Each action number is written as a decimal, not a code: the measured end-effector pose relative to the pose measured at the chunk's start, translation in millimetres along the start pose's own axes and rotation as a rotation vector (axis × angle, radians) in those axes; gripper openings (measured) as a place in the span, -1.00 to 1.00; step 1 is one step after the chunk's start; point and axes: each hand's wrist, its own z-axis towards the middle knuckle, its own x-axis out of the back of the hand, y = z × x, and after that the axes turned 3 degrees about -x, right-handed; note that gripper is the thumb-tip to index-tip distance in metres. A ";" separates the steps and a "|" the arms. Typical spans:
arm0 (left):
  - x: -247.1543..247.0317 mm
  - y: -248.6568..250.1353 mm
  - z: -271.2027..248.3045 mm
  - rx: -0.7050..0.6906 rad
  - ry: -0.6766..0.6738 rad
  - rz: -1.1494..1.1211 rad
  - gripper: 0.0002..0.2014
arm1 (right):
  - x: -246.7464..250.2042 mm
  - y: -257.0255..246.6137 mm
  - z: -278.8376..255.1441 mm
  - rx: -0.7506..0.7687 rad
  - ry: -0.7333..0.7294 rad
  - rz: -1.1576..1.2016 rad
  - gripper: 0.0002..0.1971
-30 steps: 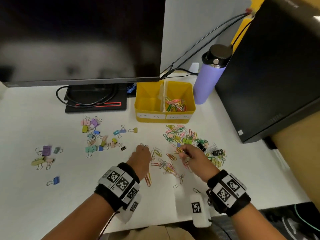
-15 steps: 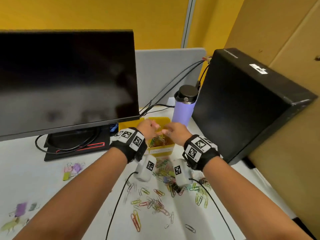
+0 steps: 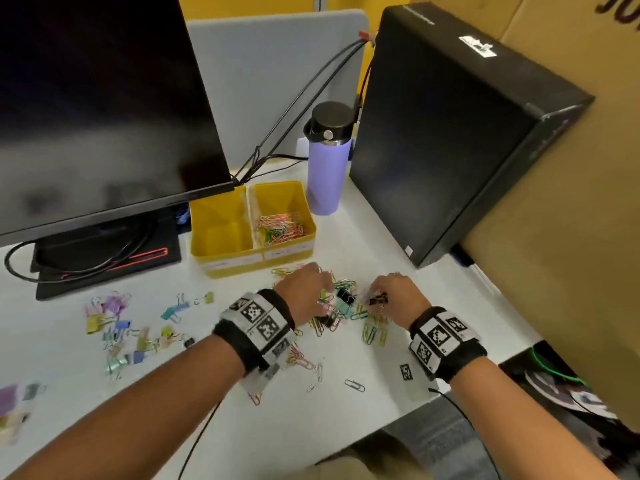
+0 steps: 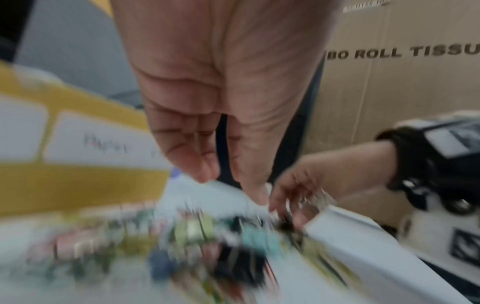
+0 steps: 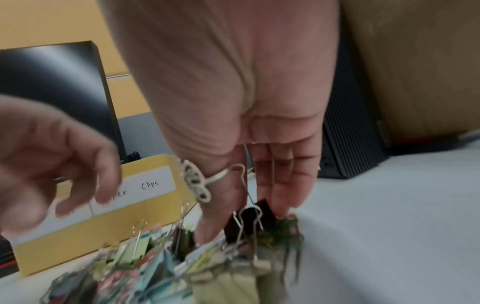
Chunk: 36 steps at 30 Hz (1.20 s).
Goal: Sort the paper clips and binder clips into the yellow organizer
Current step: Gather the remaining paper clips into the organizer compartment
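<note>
White desk (image 3: 86,386) against a yellow wall (image 3: 263,3), grey divider panel (image 3: 277,81), cardboard boxes (image 3: 571,237) at right

White desk (image 3: 69,341), yellow organizer (image 3: 221,261), scattered, seemingly mixed clips (image 3: 138,337)

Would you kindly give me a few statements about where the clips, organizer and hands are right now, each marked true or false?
1. The right compartment of the yellow organizer holds paper clips. True.
2. The left compartment holds binder clips. False: it looks empty; the pastel binder clips lie on the desk to its left.
3. The right hand is at a black binder clip in the mixed pile. True.
4. The left hand is inside the organizer. False: it is over the mixed pile in front of it.
5. The purple bottle lies on its side. False: it stands upright beside the organizer.
</note>
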 end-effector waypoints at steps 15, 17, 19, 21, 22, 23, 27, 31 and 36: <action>-58.6 29.2 31.6 -0.019 -0.042 0.177 -0.42 | 15.2 8.0 -13.3 0.011 0.241 0.335 -0.88; -57.9 26.2 30.7 -0.017 -0.061 0.184 -0.45 | 21.5 8.3 -10.8 -0.025 0.277 0.421 -0.88; -56.4 23.3 29.1 -0.007 -0.076 0.204 -0.54 | 26.2 6.9 -5.2 -0.072 0.306 0.503 -0.86; -55.3 20.1 27.5 0.018 -0.048 0.161 -0.59 | 25.5 6.8 2.8 -0.102 0.287 0.492 -0.80; -54.9 18.9 27.0 0.025 -0.029 0.142 -0.56 | 23.6 7.9 6.6 -0.120 0.259 0.436 -0.75; -54.1 18.8 26.5 0.019 -0.018 0.134 -0.49 | 20.9 9.9 9.2 -0.127 0.242 0.362 -0.71; -54.0 22.0 29.8 -0.080 -0.083 0.158 -0.14 | 13.2 18.5 -4.3 -0.050 0.227 0.203 -0.74; -53.3 28.0 36.4 -0.102 -0.137 0.199 -0.48 | 0.1 22.2 -35.7 0.004 0.033 0.205 -0.67; -49.7 33.5 39.2 -0.141 -0.113 0.364 -0.61 | -16.5 16.4 -29.9 0.096 0.005 0.173 -0.68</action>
